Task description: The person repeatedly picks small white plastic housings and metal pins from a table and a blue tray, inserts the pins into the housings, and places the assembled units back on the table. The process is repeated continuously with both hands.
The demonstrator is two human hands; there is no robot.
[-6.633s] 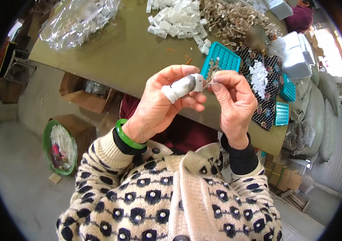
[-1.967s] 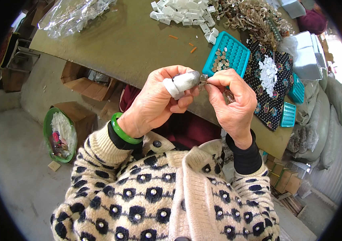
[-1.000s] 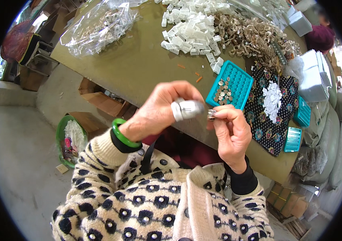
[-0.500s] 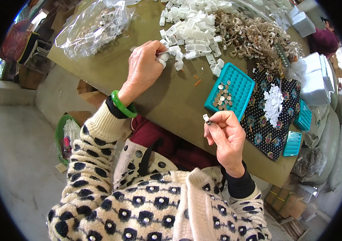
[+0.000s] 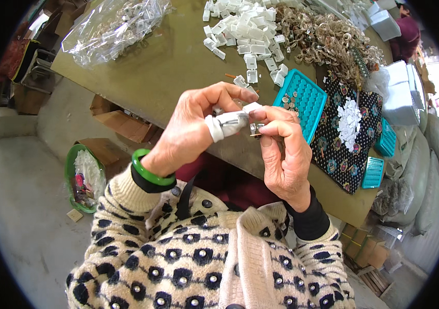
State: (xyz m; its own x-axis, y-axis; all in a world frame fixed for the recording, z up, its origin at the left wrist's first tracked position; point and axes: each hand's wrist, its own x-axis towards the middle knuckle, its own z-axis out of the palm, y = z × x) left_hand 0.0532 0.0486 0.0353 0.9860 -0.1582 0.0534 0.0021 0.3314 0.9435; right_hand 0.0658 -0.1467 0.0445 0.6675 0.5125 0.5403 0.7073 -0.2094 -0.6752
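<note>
A white piece [image 5: 252,107] is held in the left hand [image 5: 185,123], a metal piece [image 5: 255,131] in the right hand [image 5: 287,158], seemingly unjoined; a far white pile [image 5: 247,24] is left.

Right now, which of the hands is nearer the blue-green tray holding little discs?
Right. The right hand is by the near end of the tray; the left hand is farther away, off to its left.

Olive-green tabletop [image 5: 178,67], near edge below left hand [image 5: 191,126] and right hand [image 5: 287,159]. Clear crinkled plastic bag [image 5: 121,32] beyond left hand, leftward. Heap of white rectangular plastic pieces [image 5: 247,23] beyond hands. Beyond right hand: teal rectangular plastic tray [image 5: 309,95]; farther, tangled shiny brownish heap [image 5: 327,44]. Black patterned cloth [image 5: 327,159] right of right hand.
</note>
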